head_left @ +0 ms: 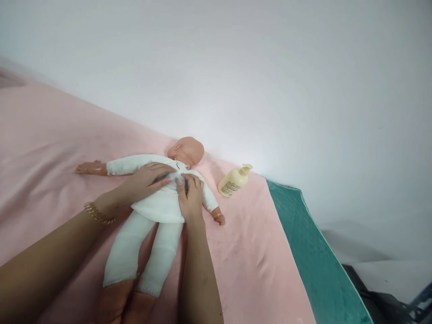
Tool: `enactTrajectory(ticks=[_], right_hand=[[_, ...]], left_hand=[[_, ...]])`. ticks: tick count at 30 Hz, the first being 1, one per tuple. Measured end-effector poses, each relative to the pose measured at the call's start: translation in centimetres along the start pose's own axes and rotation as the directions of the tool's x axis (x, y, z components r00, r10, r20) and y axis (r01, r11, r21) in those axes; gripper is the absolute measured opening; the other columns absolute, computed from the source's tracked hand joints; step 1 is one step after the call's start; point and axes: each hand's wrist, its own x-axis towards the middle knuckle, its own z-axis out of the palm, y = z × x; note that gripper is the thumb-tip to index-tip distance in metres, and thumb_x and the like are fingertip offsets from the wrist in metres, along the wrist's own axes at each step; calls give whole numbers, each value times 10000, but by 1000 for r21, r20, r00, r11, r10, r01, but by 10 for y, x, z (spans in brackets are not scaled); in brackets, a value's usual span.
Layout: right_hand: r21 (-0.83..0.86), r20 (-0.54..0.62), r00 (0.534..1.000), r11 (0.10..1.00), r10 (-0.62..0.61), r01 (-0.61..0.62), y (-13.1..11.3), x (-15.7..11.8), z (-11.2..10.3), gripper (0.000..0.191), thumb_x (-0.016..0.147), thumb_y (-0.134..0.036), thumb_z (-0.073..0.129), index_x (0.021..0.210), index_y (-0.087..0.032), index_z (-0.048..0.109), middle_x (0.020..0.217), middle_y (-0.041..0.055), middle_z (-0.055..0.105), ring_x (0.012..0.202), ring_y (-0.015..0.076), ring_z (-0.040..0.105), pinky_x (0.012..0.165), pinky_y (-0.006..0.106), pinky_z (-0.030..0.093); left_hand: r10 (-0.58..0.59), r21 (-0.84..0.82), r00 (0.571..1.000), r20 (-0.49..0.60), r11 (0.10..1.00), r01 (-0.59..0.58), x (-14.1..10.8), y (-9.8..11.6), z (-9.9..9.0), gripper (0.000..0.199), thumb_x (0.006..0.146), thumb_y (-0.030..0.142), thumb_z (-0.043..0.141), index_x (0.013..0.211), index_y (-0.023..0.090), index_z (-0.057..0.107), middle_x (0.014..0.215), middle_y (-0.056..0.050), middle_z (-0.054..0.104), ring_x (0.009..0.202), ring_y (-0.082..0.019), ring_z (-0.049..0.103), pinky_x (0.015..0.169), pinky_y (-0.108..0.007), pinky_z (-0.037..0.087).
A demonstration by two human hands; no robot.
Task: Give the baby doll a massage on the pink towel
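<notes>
Item: baby doll with tan head, hands and feet, in a white cloth suit (160, 210); one. It lay on a pink cloth sheet (249, 229), feet nearest the person, head farthest, the long axis running away and a little rightward, arms spread to both sides.

Left hand (146, 181), a coiled gold-coloured bracelet (97, 215) at its wrist: palm down on the doll's chest, fingers extended, thumb apart, reaching in from the left.

Right hand (192, 198): on the chest's right edge, thumb apart from the fingers. Both hands were wide, seemingly resting flat rather than gripping; the thumbs pointed up the body, a narrow strip of chest between them. The head lay just beyond the fingertips, about midway between the hands.

Bottle, pale yellow plastic, pump-topped (232, 181); one. It stood to the right, past the doll's arm, nearer the right hand, untouched.

Beyond: green sheet edge (297, 225), right; plain pale wall (236, 85), behind all.
</notes>
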Motion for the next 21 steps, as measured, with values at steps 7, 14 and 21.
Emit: enactTrajectory(ticks=[7, 14, 21], right_hand=[[9, 33, 999, 1000, -23, 22, 3, 1, 1, 369, 1036, -356, 496, 1310, -143, 621, 1339, 130, 625, 1301, 254, 491, 1162, 416, 346], [-12, 48, 999, 1000, 6, -5, 6, 1, 3, 358, 1037, -372, 488, 1292, -169, 636, 1328, 116, 643, 1291, 262, 511, 1145, 428, 368], [10, 41, 999, 1000, -26, 25, 8, 0, 4, 473, 1046, -421, 441, 1400, -131, 562, 1456, 143, 569, 1390, 264, 447, 1203, 469, 316]], left_hand=[[4, 24, 1000, 9, 1000, -5, -1, -1, 1, 573, 1040, 579, 341, 1340, 168, 604, 1385, -94, 612, 1317, -283, 502, 1162, -422, 311], [0, 32, 1000, 18, 999, 0, 2, -4, 4, 583, 1041, 584, 329, 1308, 157, 622, 1354, -95, 632, 1291, -281, 515, 1141, -415, 320], [-8, 30, 1000, -25, 1000, 9, 1, -3, 8, 636, 1034, 596, 327, 1429, 141, 531, 1461, -111, 554, 1360, -279, 465, 1167, -410, 284]])
